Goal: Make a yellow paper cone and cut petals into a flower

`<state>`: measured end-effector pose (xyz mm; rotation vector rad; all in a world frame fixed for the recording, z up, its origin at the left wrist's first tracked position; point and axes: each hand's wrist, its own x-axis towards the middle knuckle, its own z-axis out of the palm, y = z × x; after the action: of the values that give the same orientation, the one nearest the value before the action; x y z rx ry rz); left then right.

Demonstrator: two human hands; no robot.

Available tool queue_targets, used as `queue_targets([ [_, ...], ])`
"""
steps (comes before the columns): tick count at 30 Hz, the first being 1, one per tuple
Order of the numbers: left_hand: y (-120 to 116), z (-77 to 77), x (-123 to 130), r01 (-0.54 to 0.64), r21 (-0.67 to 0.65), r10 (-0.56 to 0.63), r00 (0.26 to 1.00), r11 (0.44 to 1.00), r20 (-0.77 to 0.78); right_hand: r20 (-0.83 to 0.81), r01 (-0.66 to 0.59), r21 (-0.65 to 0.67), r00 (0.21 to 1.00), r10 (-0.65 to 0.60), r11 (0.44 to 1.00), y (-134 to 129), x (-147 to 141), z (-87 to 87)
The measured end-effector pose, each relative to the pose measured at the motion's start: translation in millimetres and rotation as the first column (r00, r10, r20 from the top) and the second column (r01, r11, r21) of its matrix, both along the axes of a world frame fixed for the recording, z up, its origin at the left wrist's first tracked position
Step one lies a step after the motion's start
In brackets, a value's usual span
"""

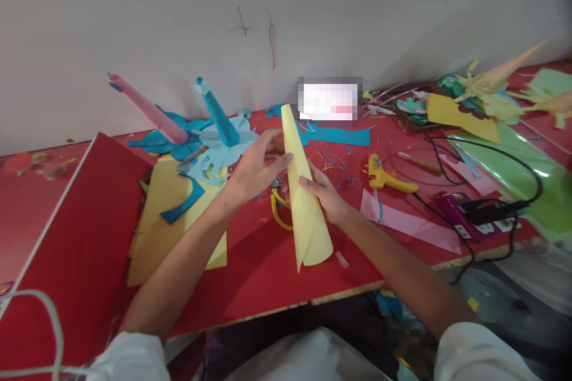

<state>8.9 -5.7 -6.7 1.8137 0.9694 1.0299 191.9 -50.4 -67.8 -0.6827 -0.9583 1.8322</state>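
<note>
A yellow paper cone [308, 220], rolled from one sheet, is held over the middle of the red table, narrow end pointing away from me. My left hand [263, 161] grips it near the narrow end, thumb lying on the paper. Lower down, my right hand [327, 191] is closed around the cone's right side with its thumb on top. The fingers behind the paper are hidden. Yellow-handled scissors [279, 214] lie beneath the cone, partly covered by it. To the right lies a yellow hot glue gun [388, 177].
At the back left, pink [149, 110] and blue [218, 113] paper cones stand on cut-paper bases. Yellow sheets [179, 238] lie left, beside a red board [80, 244]. A purple power strip [469, 214] with black cables and a pink paper strip [411, 226] are on the right.
</note>
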Motion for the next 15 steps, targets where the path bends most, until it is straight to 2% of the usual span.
queue_targets([
  [15,-1.9,-1.2,3.2,-0.024,-0.021,0.025,0.999,0.999,0.031,-0.005,-0.002,-0.008,1.000,0.002,1.000,0.1,0.0,-1.4],
])
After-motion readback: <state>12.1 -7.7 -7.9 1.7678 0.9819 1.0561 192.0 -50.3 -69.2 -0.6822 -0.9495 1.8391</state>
